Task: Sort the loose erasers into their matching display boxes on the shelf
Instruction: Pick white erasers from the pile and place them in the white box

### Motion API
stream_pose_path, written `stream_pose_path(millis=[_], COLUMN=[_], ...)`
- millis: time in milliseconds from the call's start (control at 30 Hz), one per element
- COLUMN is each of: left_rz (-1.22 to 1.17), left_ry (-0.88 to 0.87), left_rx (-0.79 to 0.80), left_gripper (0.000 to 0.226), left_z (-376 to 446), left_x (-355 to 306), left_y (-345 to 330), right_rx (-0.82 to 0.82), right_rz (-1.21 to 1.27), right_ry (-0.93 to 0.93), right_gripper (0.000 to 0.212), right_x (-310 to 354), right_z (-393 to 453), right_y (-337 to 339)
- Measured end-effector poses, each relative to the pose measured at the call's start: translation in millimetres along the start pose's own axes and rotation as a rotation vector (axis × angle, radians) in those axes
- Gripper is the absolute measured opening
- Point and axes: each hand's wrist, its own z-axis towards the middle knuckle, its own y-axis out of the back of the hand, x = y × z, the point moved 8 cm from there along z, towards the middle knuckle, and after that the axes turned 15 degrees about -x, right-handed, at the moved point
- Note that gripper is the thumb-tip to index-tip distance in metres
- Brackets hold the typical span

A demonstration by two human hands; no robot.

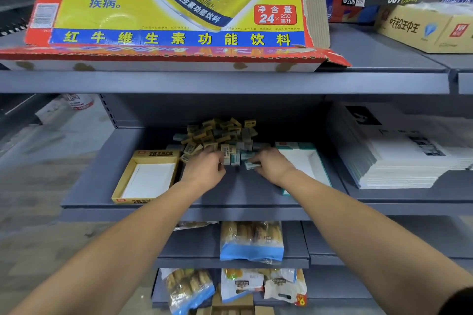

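A heap of loose erasers (pixel 220 135) in yellow and teal sleeves lies at the back of the middle grey shelf (pixel 238 197). A yellow display box (pixel 122 181) with a white bottom stands to the left of the heap, and a teal display box (pixel 321 163) stands to the right, partly behind my right forearm. My left hand (pixel 204 169) reaches into the front of the heap with curled fingers touching erasers; what it holds is unclear. My right hand (pixel 271 163) pinches a teal eraser (pixel 252 166) just left of the teal box.
A stack of white booklets (pixel 399 156) fills the shelf to the right. A large yellow drink carton (pixel 179 15) sits on the shelf above, which overhangs the heap. Bagged snacks (pixel 252 240) lie on the lower shelves.
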Motion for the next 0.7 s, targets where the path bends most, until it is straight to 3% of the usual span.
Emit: stream_pose_path(millis=[167,533,700], left_rz=[-0.005,0.024,0.014], left_ry=[0.024,0.044,0.055], left_rx=[0.001,0.023,-0.021], left_gripper=[0.012,0.015,0.017], left_z=[-11,-26,-22], left_x=[0,-5,-4], left_y=[3,9,18], right_rx=[-0.062,-0.009,-0.165], right_rz=[0.003,0.024,0.054], right_ry=[0.007,0.042,0.13], right_gripper=[0.04,0.043,0.042], right_x=[4,14,29], right_z=[-13,-33,-30], right_y=[1,4,30])
